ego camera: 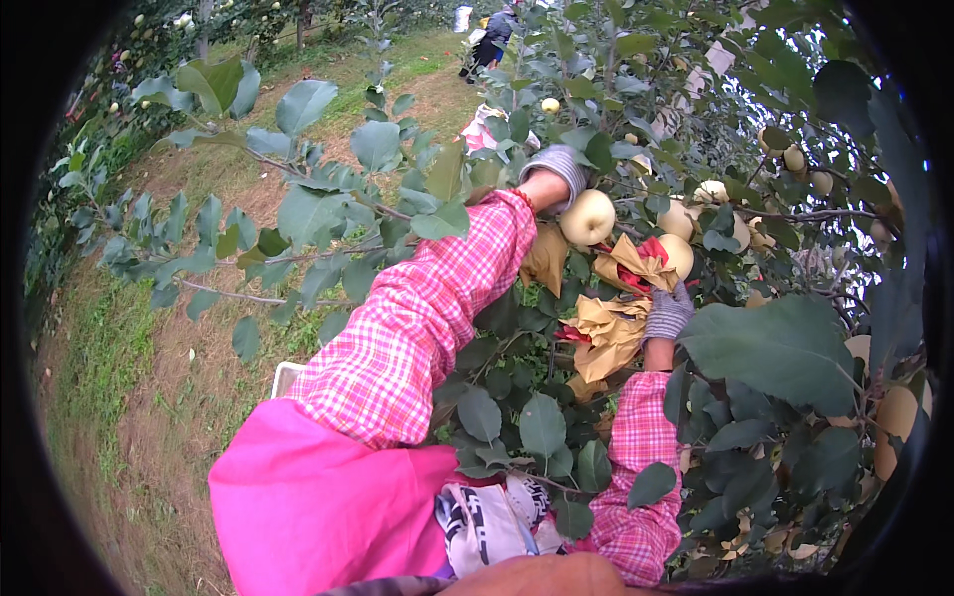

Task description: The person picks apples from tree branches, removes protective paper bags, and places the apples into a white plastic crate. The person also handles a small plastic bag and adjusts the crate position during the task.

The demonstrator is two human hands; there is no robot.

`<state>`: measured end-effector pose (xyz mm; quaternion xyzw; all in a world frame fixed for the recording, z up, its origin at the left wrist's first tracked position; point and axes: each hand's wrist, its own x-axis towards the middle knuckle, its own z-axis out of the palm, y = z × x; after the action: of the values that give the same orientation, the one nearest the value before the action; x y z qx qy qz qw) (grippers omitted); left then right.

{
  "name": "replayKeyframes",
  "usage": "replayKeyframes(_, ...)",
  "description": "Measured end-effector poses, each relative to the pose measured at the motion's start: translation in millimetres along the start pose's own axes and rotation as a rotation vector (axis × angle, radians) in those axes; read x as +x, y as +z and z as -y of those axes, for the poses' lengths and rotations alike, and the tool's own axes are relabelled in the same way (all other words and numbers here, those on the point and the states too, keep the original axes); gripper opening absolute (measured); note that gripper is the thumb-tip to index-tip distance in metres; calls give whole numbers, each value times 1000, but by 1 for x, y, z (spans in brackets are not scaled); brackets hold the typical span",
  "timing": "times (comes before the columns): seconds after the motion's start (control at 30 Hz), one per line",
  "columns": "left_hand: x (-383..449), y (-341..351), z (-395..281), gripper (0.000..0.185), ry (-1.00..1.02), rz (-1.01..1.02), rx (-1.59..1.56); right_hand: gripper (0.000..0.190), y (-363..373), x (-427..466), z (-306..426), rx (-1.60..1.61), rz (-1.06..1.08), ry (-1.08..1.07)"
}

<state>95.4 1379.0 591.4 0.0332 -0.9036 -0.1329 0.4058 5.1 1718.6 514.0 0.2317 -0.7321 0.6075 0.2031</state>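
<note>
My right hand (668, 309), in a grey striped knit glove, grips crumpled brown paper fruit bags (607, 335) with red inner paper. A pale yellow apple (677, 257) hangs just above it, beside more crumpled brown and red paper (637, 264). My left hand (557, 173), gloved alike, reaches up among the leaves, close to another pale apple (588, 217). Its fingers are hidden, so I cannot tell what they hold. Under that wrist hangs a brown paper bag (545, 258). Both sleeves are pink checked cloth.
Leafy branches (313, 201) spread across the left, and a large leaf (771, 354) stands close on the right. More pale apples (794, 158) hang at upper right. A white and pink bag (484, 128) sits beyond my left hand. Another person (493, 41) is farther off on the grassy slope.
</note>
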Motion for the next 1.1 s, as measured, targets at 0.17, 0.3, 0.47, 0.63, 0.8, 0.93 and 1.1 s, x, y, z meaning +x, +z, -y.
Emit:
replayKeyframes(0.17,-1,-61,10,26,-121,150,125,18,2,-18,15,-67,240,59)
replayKeyframes(0.3,-51,-82,-19,28,-215,-46,-298,18,7,-62,48,-10,611,188)
replayKeyframes(0.47,-120,-51,-82,18,158,180,-381,14,17,-71,81,-39,732,60)
replayKeyframes(0.63,-144,-5,-92,18,205,-20,-692,13,9,-67,105,-121,709,-103)
replayKeyframes(0.8,-133,18,-99,22,-59,103,-738,22,15,-67,110,-152,737,-206)
replayKeyframes(0.93,-132,14,-113,20,-227,74,-784,47,37,-59,99,4,693,-221)
replayKeyframes(1.1,-129,2,-120,22,-321,8,-438,66,56,-59,95,-84,719,-400)
